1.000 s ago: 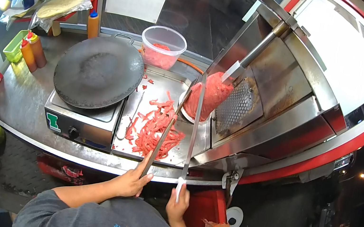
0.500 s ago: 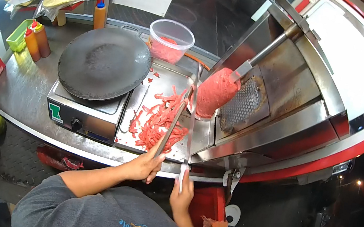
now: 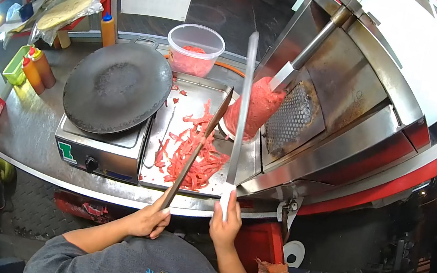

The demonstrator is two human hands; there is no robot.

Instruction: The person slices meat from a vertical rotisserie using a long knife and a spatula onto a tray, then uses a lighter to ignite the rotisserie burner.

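Note:
My right hand (image 3: 225,224) is closed around the white handle of a long knife (image 3: 243,111), its narrow blade pointing away from me and passing in front of the red meat cone (image 3: 255,108). The meat stands on a vertical spit, tilted in this view. In my closed left hand (image 3: 148,220) are long metal tongs (image 3: 195,153), slanting over the tray, their far end near the cone's left side. Below them, a pile of red sliced meat strips (image 3: 199,162) lies in the metal tray (image 3: 179,112). Blade and cone overlap; I cannot tell whether they touch.
A round black griddle (image 3: 117,87) sits on a burner left of the tray. Behind it stands a clear tub (image 3: 196,46) holding red meat. The grill's perforated burner panel (image 3: 291,117) is close on the right. Sauce bottles (image 3: 37,71) and bagged tortillas (image 3: 66,12) are at left.
The knife has swung up and slightly right, its tip now higher. My left hand and the tongs have shifted left and toward me, away from the cone. The camera view has turned slightly.

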